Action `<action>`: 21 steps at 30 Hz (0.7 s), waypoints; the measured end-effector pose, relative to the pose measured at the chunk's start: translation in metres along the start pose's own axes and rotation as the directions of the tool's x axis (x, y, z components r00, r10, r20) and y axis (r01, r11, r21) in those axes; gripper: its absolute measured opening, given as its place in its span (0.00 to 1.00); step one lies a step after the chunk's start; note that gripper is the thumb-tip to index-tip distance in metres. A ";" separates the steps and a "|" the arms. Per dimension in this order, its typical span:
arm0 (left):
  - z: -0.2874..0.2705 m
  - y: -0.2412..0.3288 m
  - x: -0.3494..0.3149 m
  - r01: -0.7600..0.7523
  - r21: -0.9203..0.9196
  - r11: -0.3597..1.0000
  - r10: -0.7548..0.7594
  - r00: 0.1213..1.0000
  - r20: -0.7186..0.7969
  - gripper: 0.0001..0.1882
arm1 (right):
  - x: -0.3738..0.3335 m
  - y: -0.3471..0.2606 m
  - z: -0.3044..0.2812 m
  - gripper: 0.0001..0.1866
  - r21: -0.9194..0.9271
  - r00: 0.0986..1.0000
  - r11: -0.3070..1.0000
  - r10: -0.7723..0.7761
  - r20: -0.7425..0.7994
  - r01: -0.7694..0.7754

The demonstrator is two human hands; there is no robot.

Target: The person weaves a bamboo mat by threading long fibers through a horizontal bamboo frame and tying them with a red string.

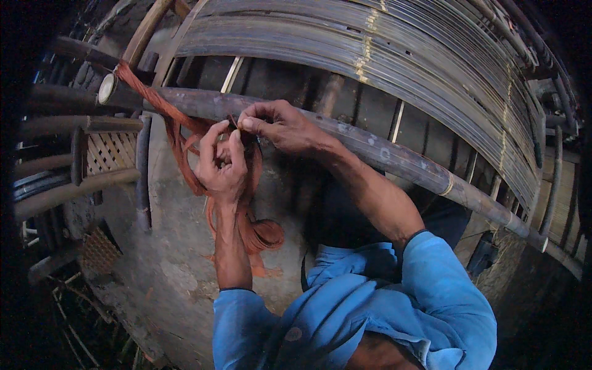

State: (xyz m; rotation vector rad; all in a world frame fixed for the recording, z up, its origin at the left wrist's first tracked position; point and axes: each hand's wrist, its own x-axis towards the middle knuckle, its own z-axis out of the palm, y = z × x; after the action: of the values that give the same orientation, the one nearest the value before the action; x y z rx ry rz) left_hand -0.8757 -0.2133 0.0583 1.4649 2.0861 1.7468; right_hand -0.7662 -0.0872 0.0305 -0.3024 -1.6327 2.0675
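My left hand (221,161) and my right hand (280,128) meet fingertip to fingertip beside a thick bamboo pole (364,142). Both are closed in a pinch, with a thin reddish-brown strand (233,121) at the fingertips; its exact ends are too small to tell. A hank of orange-brown flat fibre strands (163,103) is looped over the left end of the pole. It runs behind my left hand and wrist, and its lower part hangs in a loose, curled bundle (265,235) next to my left forearm.
Beyond the pole lies a slatted bamboo platform (296,40) with pale lashings. On the left are a lattice panel (111,153) and several poles. A woven piece (100,250) rests at the lower left of the grey floor (176,246). A dark object (483,254) lies at the right.
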 end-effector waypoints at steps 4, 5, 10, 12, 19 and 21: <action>-0.003 0.001 -0.001 -0.084 0.181 0.980 0.088 0.996 -0.014 0.08 | -0.002 -0.004 -0.001 0.14 -0.067 1.000 0.998 0.013 -0.018 -0.014; -0.004 0.002 0.000 -0.084 0.185 0.979 0.088 0.996 -0.015 0.08 | -0.001 -0.009 0.000 0.14 -0.064 1.000 0.998 0.013 -0.015 -0.014; 0.000 0.001 0.000 -0.156 0.197 0.968 0.163 0.986 -0.020 0.07 | 0.001 -0.009 -0.001 0.12 -0.195 0.998 0.980 0.032 -0.056 -0.043; 0.000 0.004 -0.003 -0.031 0.139 0.990 0.038 0.998 -0.050 0.06 | 0.000 -0.009 -0.001 0.12 -0.187 0.998 0.982 -0.011 -0.062 -0.001; -0.003 0.000 0.002 0.049 -0.017 0.999 -0.049 0.998 0.043 0.07 | -0.006 -0.015 0.008 0.12 -0.326 0.977 0.943 -0.131 -0.169 0.069; -0.005 -0.008 0.007 0.079 -0.128 0.989 -0.073 0.996 0.049 0.07 | -0.005 -0.013 0.008 0.11 -0.336 0.976 0.934 -0.175 -0.134 0.121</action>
State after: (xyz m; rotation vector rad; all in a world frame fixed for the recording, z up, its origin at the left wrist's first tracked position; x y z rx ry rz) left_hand -0.8872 -0.2115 0.0573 1.3584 1.9397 1.7684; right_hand -0.7627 -0.0946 0.0441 -0.4315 -1.8334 1.6133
